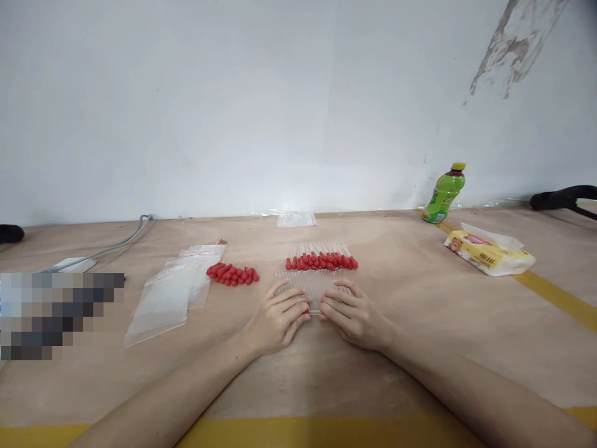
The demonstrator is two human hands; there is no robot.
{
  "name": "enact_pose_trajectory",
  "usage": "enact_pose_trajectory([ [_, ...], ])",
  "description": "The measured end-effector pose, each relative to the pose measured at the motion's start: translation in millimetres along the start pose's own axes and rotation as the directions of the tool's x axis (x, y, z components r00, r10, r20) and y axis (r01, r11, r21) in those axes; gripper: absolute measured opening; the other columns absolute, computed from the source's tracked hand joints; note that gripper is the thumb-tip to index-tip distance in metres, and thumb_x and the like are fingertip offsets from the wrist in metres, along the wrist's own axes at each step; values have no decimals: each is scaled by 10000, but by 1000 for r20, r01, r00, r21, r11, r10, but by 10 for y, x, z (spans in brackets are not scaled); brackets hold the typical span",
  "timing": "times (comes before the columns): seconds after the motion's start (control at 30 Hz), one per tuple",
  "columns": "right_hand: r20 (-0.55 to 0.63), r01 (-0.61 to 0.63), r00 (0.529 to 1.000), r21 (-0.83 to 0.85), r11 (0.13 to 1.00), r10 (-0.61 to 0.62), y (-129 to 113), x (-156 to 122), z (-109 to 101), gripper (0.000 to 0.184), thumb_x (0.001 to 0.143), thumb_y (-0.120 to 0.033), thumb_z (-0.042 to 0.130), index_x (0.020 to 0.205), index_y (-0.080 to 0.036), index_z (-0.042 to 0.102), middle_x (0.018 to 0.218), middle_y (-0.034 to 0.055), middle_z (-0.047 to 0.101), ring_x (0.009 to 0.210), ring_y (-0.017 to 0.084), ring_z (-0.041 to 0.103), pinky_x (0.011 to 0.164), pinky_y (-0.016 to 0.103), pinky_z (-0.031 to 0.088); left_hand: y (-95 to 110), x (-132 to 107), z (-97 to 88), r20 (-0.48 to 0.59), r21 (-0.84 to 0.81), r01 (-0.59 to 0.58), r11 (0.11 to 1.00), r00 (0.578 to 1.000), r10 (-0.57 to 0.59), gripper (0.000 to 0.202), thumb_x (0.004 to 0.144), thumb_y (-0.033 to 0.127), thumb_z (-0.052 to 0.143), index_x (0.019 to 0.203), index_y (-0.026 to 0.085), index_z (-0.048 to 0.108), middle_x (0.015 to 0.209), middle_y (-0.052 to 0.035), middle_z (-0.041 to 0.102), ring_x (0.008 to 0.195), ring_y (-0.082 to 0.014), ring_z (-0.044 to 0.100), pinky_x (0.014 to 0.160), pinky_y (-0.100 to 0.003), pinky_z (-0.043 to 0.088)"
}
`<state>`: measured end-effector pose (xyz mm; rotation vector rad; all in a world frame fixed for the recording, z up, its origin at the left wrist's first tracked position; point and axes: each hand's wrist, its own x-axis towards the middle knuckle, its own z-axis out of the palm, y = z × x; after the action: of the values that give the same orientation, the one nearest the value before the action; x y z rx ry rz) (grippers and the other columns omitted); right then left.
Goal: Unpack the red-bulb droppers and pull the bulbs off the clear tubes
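A row of thin clear tubes (pixel 313 287) lies side by side on the table, partly covered by both hands. My left hand (pixel 283 316) curls over the row's left side, closed, with a bit of red rubber bulb (pixel 306 310) showing at its fingertips. Closed over the right side, my right hand (pixel 353 316) has its fingertips against the near ends of the tubes. Just beyond lie several clear droppers with red bulbs (pixel 321 261), bulbs toward me. To the left sits a pile of loose red rubber bulbs (pixel 232 274).
Clear zip bags (pixel 168 298) lie left of the loose bulbs, and a small bag (pixel 296 219) lies by the wall. A grey cable (pixel 125 241) runs at back left. On the right stand a green bottle (pixel 444 196) and a yellow tissue pack (pixel 489 251).
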<state>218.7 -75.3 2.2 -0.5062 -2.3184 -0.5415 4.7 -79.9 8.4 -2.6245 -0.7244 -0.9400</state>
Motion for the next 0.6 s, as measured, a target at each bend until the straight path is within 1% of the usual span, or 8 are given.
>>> enact_pose_trajectory([
  [0.17, -7, 65, 998, -65, 996, -65, 2, -18, -46, 120, 851, -145, 474, 897, -153, 584, 860, 35, 661, 934, 143, 549, 939, 389, 352, 16, 10, -5, -10, -5, -13, 1000, 1000, 13, 113, 818, 173, 515, 905, 178, 586, 904, -15, 685, 963, -171, 587, 979, -395, 315],
  [0.27, -30, 71, 997, -51, 996, -72, 55, -55, -84, 131, 838, -133, 486, 906, -154, 596, 878, 42, 665, 958, 150, 544, 941, 389, 347, -18, -12, -19, -15, -3, -9, 1000, 1000, 9, 104, 823, 182, 517, 894, 181, 592, 902, -12, 687, 956, -169, 589, 969, -391, 325],
  [0.33, -71, -14, 997, -14, 1000, 13, 156, -108, -123, 132, 823, -139, 504, 898, -162, 610, 884, 44, 665, 960, 159, 542, 913, 372, 365, -78, -41, -61, -43, 15, 37, 999, 998, -36, 95, 828, 182, 515, 875, 183, 597, 881, -10, 689, 923, -165, 598, 932, -379, 356],
  [0.37, -94, -99, 991, 1, 995, 99, 224, -141, -143, 132, 818, -152, 510, 889, -170, 620, 878, 45, 664, 942, 166, 546, 882, 360, 380, -117, -55, -96, -70, 35, 74, 997, 995, -71, 90, 828, 187, 517, 864, 184, 600, 866, -11, 690, 893, -165, 603, 892, -367, 382],
  [0.43, -85, -328, 941, 2, 945, 327, 375, -206, -177, 149, 818, -213, 512, 879, -186, 644, 830, 49, 658, 830, 167, 565, 782, 328, 408, -207, -77, -187, -115, 74, 162, 984, 982, -153, 91, 828, 211, 522, 845, 184, 607, 836, -16, 686, 822, -166, 601, 786, -331, 427],
  [0.5, 10, -543, 840, -4, 840, 543, 502, -259, -188, 209, 835, -275, 473, 871, -197, 663, 724, 44, 635, 687, 153, 564, 668, 287, 412, -309, -89, -295, -123, 89, 244, 966, 965, -233, 125, 836, 249, 508, 847, 184, 615, 831, -27, 672, 771, -160, 589, 710, -296, 446],
  [0.53, 76, -623, 780, 4, 782, 621, 546, -278, -184, 238, 842, -294, 451, 869, -198, 666, 696, 39, 625, 643, 147, 559, 629, 270, 407, -367, -95, -351, -114, 91, 294, 951, 952, -284, 153, 845, 264, 488, 857, 186, 619, 845, -33, 659, 764, -156, 584, 697, -283, 451],
  [0.6, 190, -729, 676, 33, 684, 712, 588, -302, -156, 260, 840, -299, 426, 878, -189, 659, 706, 38, 630, 624, 145, 565, 592, 249, 402, -512, -121, -463, -112, 102, 412, 905, 909, -401, 216, 861, 283, 432, 890, 191, 625, 885, -48, 622, 788, -154, 577, 712, -275, 458],
])
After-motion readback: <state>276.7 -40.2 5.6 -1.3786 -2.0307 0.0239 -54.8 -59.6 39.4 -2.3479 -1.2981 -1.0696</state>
